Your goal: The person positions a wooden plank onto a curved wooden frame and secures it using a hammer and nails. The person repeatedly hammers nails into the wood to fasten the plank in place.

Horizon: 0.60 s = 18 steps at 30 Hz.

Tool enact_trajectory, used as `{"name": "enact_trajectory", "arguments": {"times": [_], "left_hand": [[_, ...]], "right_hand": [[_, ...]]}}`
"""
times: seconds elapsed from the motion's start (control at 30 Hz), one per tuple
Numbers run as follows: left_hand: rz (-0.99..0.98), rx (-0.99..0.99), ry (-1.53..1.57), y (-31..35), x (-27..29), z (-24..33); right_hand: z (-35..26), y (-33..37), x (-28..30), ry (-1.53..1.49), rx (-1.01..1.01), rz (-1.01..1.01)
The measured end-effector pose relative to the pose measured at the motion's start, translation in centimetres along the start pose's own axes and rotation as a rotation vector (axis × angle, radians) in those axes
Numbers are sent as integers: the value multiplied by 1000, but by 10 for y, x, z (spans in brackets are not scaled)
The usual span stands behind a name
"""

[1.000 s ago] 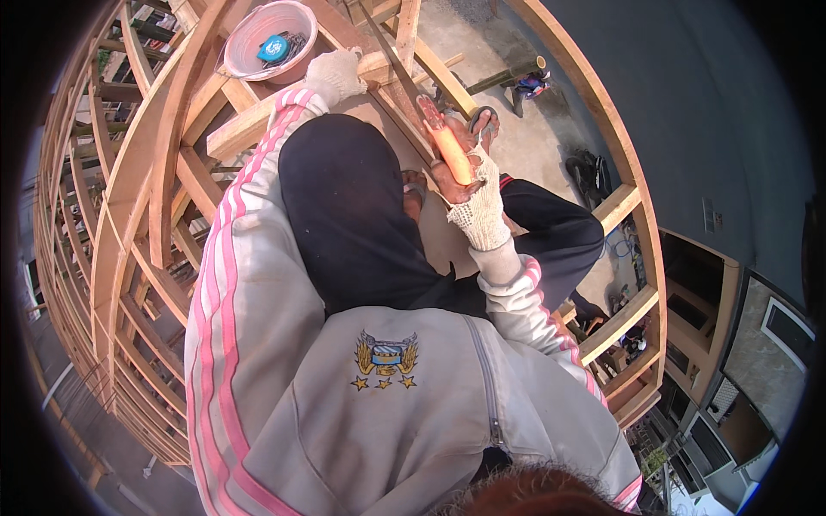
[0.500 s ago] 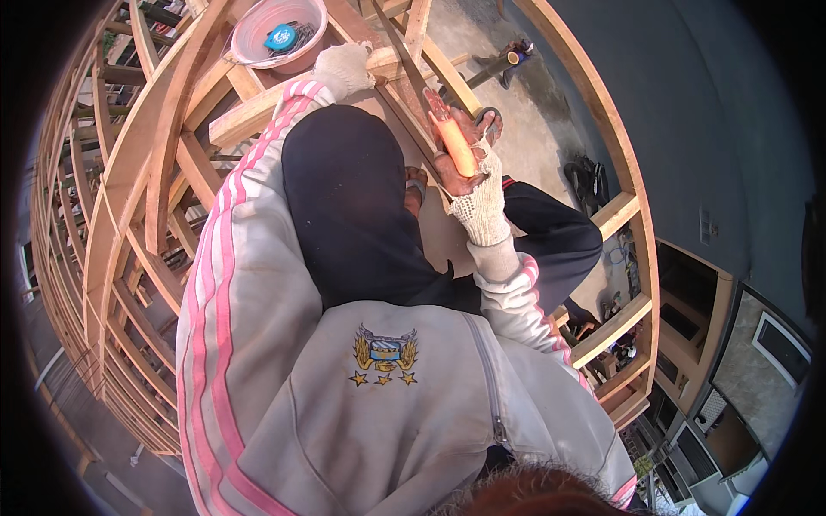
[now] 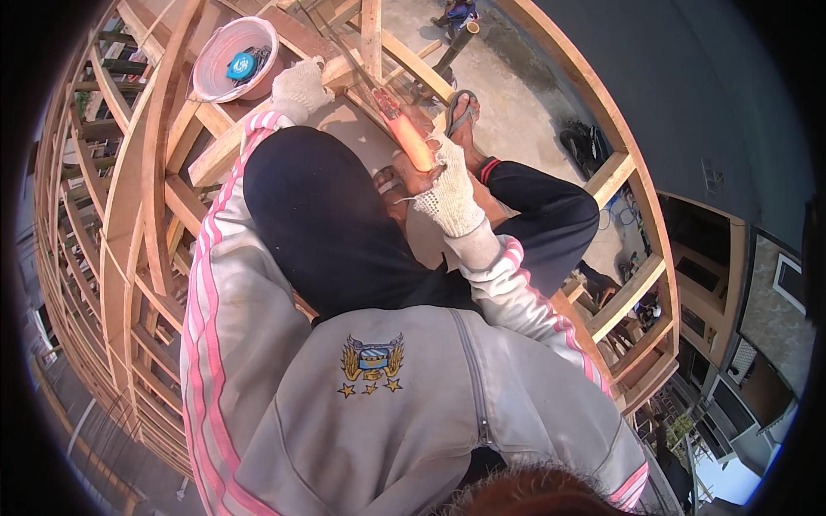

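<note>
My left hand (image 3: 301,84), in an off-white knitted glove, is closed over a wooden beam (image 3: 340,70) at the upper middle. Its fingertips are mostly hidden. My right hand (image 3: 434,172), in a matching glove with bare fingers, is wrapped round the orange handle of a hand saw (image 3: 409,144). The saw's thin blade runs up and left from the handle, seen nearly edge-on beside the beam; where its teeth meet the wood I cannot tell. My sandalled foot (image 3: 463,120) rests just beyond the right hand.
A pink bucket (image 3: 204,77) holding nails and a blue round item (image 3: 242,66) stands left of my left hand. Curved wooden framing (image 3: 110,258) surrounds me on the left, and a curved slatted frame (image 3: 632,176) on the right. Dark shoes (image 3: 578,148) lie on the concrete floor.
The view has swung, so bucket, beam and both hands appear further left. Both hands keep their grips. The saw handle sits a little lower in the picture.
</note>
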<state>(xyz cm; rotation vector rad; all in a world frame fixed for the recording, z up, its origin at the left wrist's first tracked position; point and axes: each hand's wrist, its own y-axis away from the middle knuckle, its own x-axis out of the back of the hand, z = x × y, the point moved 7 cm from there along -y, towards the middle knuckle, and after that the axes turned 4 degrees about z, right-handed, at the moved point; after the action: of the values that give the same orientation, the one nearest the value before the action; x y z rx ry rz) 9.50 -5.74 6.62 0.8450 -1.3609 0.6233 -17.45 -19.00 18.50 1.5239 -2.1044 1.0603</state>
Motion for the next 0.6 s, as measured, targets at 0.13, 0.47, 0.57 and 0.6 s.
{"name": "enact_trajectory", "arguments": {"times": [0.13, 0.47, 0.57, 0.6], "left_hand": [[-60, 1, 31, -12, 1, -8], [-54, -20, 41, -9, 6, 2], [-23, -4, -16, -9, -3, -8], [-30, 14, -24, -6, -3, -11]], "right_hand": [[24, -5, -7, -566, -363, 147], [85, 105, -39, -1078, -662, 5], [78, 26, -55, -1109, -518, -91], [47, 4, -27, -773, -413, -44]]}}
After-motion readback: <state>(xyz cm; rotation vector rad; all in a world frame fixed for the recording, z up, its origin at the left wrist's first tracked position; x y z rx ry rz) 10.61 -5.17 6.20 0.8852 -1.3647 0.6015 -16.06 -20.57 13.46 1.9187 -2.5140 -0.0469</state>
